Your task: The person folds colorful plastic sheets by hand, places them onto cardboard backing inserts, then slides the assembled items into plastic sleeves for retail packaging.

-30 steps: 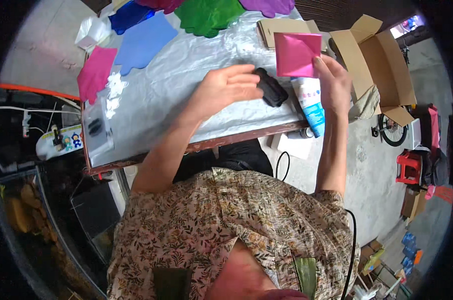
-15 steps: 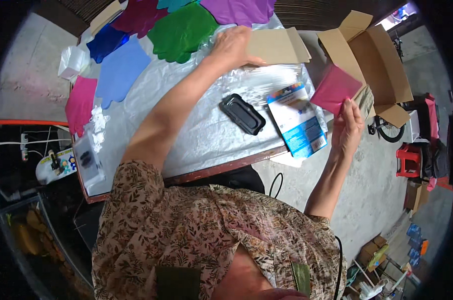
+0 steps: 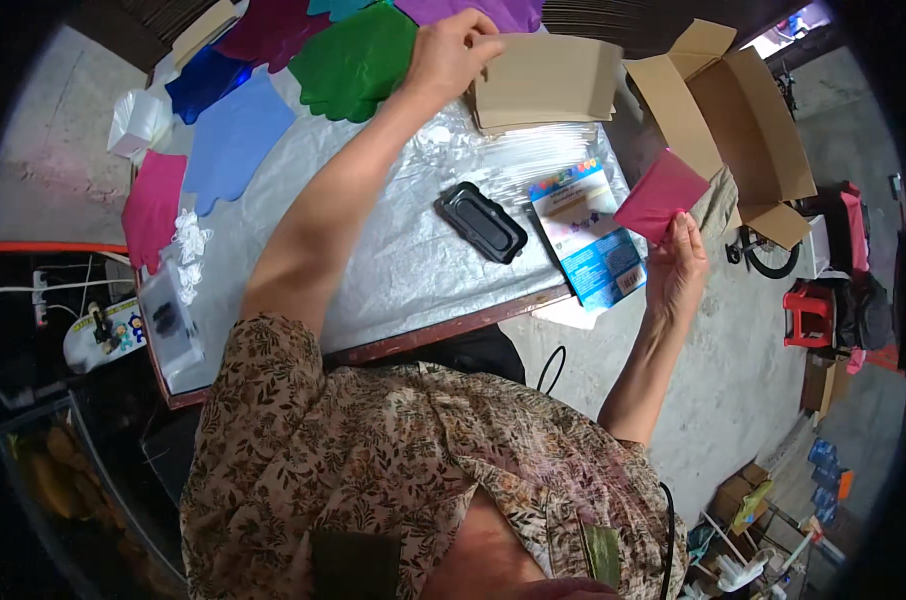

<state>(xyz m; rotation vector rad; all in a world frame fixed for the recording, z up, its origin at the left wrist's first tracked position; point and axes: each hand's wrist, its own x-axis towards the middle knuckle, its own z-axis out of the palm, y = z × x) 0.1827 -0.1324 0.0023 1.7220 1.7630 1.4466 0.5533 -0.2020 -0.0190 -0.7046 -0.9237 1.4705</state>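
Left hand [image 3: 453, 50] gripping flat brown cardboard sheet [image 3: 548, 88] at twelve o'clock; right hand [image 3: 676, 270] pinching pink square packet [image 3: 658, 195] at three o'clock.

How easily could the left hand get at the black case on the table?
Probably easily: the left hand grips a brown card sheet, but the black case lies uncovered under that forearm.

Even daylight, sharp centre, fisheye bending and dark vignette at edges.
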